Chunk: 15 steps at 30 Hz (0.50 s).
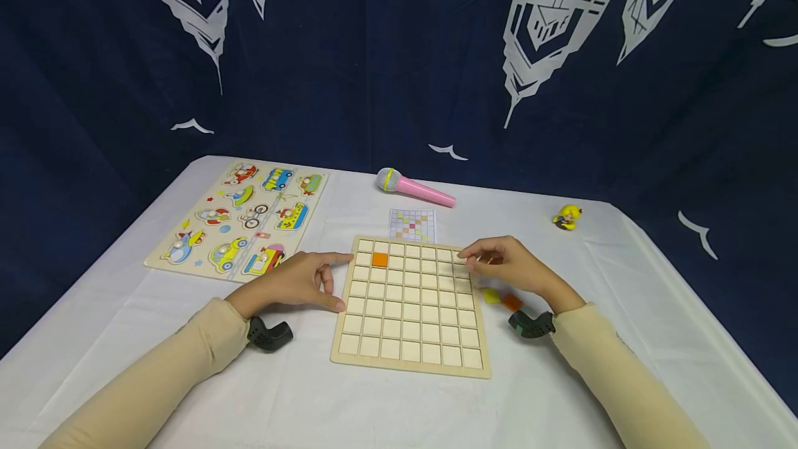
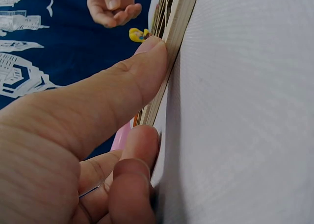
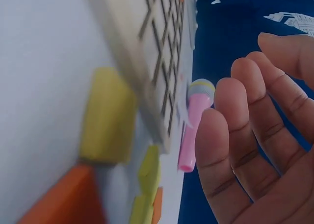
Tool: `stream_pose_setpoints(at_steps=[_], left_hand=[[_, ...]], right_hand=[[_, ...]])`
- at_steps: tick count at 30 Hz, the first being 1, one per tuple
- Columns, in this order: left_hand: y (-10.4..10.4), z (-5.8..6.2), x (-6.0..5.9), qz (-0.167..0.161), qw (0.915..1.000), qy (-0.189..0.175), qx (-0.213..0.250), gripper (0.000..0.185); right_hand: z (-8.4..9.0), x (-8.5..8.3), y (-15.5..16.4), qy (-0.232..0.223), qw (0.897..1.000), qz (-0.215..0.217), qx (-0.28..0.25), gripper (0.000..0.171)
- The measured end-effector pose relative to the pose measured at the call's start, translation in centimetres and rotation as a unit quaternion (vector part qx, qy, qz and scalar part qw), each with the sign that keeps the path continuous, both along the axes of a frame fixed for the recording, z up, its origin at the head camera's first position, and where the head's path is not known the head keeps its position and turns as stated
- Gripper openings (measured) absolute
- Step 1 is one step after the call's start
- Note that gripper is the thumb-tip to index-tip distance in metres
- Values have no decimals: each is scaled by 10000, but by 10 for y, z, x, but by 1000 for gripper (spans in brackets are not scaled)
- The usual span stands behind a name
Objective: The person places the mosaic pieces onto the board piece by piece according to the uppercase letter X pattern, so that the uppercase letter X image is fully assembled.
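The wooden grid board [image 1: 411, 307] lies near the tabletop's [image 1: 312, 400] front edge, 1 orange tile [image 1: 379, 260] seated by its far left corner. The left hand [image 1: 293, 283] presses its left edge, thumb and straight forefinger touching the rim, grip holding nothing. The right hand [image 1: 514, 267] hovers over the board's far right corner, grip loosely open, above loose yellow and orange tiles [image 1: 501, 298].

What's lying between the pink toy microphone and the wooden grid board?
A small paper pattern card printed with coloured squares lies on the white tablecloth between the pink toy microphone and the wooden grid board; the head view shows this.
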<state>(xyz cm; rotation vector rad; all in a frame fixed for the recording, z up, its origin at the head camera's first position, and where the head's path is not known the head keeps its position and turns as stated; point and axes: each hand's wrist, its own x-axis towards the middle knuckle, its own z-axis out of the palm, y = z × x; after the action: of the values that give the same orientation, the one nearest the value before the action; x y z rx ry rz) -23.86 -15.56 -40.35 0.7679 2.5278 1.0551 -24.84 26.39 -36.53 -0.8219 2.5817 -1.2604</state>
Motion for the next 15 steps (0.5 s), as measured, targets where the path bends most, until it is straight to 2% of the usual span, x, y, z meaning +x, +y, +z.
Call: stream_pose_setpoints(at_steps=[11, 15], left_hand=[[0, -1, -2, 18, 10000, -26, -10, 94], [0, -2, -2, 9, 10000, -21, -9, 94]], right_hand=[[-11, 15, 33, 0, 9998, 113, 156, 21], [-16, 14, 45, -327, 9993, 166, 41, 25]])
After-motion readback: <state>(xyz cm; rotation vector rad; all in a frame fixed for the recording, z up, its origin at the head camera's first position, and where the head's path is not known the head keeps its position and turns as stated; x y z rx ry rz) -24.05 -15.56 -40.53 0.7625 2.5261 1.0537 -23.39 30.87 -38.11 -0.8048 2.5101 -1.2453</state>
